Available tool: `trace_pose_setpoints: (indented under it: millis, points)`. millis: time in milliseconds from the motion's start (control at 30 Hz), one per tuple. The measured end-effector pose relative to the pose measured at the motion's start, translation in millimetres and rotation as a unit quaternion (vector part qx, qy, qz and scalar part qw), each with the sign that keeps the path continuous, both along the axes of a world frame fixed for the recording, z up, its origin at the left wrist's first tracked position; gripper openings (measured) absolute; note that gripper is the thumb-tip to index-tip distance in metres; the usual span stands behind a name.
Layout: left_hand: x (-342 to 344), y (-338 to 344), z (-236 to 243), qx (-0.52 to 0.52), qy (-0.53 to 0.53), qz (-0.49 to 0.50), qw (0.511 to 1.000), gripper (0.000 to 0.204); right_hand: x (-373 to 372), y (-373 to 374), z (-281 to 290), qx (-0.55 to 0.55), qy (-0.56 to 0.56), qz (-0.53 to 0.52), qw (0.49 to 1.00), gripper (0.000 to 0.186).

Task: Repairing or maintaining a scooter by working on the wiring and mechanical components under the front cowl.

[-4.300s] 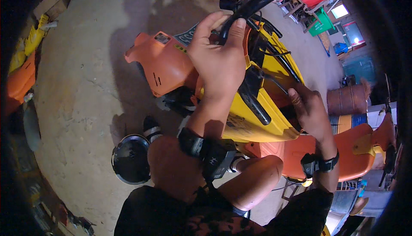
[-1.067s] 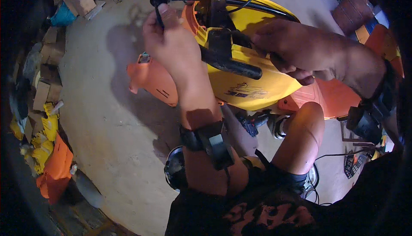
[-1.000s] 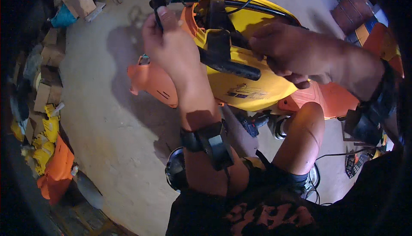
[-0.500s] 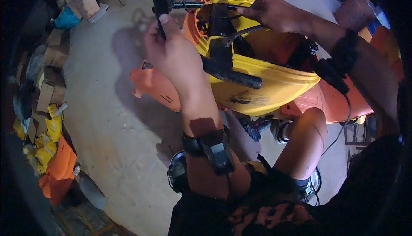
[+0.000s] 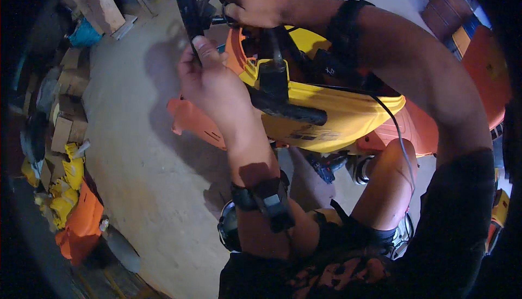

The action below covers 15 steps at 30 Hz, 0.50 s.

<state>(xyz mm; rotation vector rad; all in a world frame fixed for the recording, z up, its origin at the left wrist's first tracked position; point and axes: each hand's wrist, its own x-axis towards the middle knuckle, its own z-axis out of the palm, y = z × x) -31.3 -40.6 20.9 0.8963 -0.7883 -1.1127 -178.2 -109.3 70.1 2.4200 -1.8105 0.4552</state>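
Note:
A yellow and orange machine (image 5: 331, 119) with a black handle bar stands on the concrete floor in front of my knees. My left hand (image 5: 209, 79) grips the upright black tube (image 5: 185, 2) of its frame, thumb pointing up along it. My right hand (image 5: 258, 2) reaches across the top and closes on a black fitting with a cable at the upper end of the frame. A thin black cable (image 5: 397, 130) hangs down over the yellow shell. Both wrists carry black straps.
Cardboard pieces, yellow parts and an orange casing (image 5: 79, 223) lie piled along the left wall. A wooden block (image 5: 95, 0) leans at the upper left. A round metal bowl (image 5: 228, 228) sits under my left forearm. Orange containers (image 5: 484, 65) stand at the right.
My right hand has moved from the yellow body up and left to the top of the frame. My left hand stays on the black tube. The view has tilted closer.

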Motion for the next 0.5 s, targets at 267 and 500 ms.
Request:
trace_pose_setpoints:
  millis: [267, 500]
  points:
    - [1, -1, 0, -0.016, 0.010, 0.008, 1.000, 0.027, 4, 24, 29, 0.022, 0.153, 0.022, 0.988, 0.049]
    - [2, -4, -2, -0.021, -0.007, 0.010, 1.000, 0.027, -7, 28, 47, -0.023, 0.019, 0.030, 0.999, 0.042]
